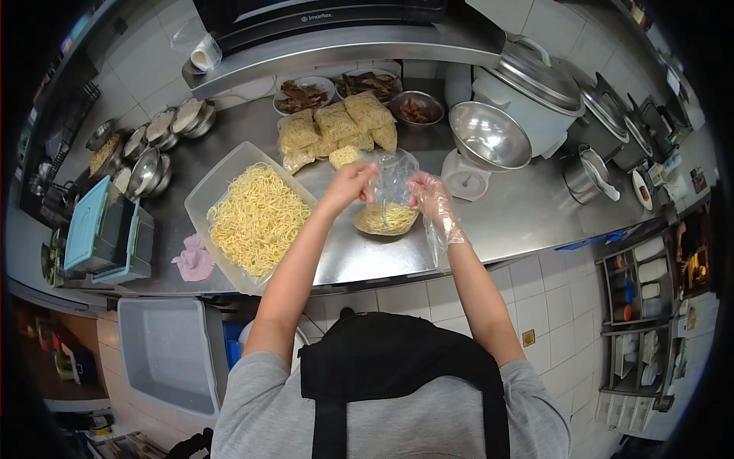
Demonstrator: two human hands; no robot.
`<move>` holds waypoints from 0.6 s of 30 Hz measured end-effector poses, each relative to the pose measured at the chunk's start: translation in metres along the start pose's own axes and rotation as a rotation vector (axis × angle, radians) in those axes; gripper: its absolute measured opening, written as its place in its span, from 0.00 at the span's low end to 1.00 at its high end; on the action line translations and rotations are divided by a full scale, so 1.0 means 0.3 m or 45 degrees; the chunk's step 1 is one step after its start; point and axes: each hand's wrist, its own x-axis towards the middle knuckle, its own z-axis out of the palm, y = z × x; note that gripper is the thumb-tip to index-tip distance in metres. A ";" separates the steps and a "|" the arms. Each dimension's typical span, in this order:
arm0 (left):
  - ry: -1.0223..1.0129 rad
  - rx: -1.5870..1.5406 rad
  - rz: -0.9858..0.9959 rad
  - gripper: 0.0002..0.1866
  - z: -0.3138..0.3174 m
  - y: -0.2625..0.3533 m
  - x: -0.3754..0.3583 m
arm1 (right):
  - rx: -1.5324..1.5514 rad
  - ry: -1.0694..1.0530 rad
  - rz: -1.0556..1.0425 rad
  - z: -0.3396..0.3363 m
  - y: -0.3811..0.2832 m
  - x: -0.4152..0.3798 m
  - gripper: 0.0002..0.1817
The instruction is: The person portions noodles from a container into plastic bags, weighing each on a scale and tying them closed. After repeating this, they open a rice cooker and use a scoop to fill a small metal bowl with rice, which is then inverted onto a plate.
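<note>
On the steel worktop (497, 218), the clear noodle bag (388, 219) is near the front edge, its filled bottom lying lengthwise along it. Beyond, its upper part stretches between the bare left hand (355, 183) and gloved right hand (430, 195), equally near, fingers pinching the plastic. Filled packs (334, 122) lie toward the back edge.

Losing the top of the black appliance (329, 17) to the upper edge, chopping off the apron (397, 367) down below! Covering the top of the kitchen scale (463, 176) with the steel bowl (489, 135), shrinking the figures on its dial (472, 183) past reading. Blurring at the fingers of the left grip (354, 183)! Veiling the right grip (427, 193) in crinkled plastic, hiding its exact pinch on the clear bag (394, 172). Far right, shrinking part of the load on the rack (628, 330) past telling.
</note>
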 end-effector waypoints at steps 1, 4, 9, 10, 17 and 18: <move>-0.012 -0.378 -0.013 0.19 -0.005 -0.052 0.025 | 0.068 0.007 0.003 0.007 0.001 -0.002 0.05; -0.050 -0.099 0.028 0.23 0.046 -0.152 0.011 | 0.163 0.006 0.005 0.011 0.009 0.004 0.05; -0.010 0.045 0.549 0.10 0.128 -0.261 0.048 | 0.272 -0.038 -0.060 0.004 0.028 0.036 0.06; -0.008 0.041 0.545 0.10 0.139 -0.260 0.043 | 0.319 -0.039 -0.067 0.012 0.028 0.020 0.06; 0.409 0.284 0.542 0.11 0.202 -0.203 0.020 | 0.048 0.016 -0.088 0.063 0.175 -0.008 0.07; 0.501 0.338 0.517 0.13 0.216 -0.182 0.000 | 0.065 0.132 -0.093 0.082 0.170 -0.021 0.07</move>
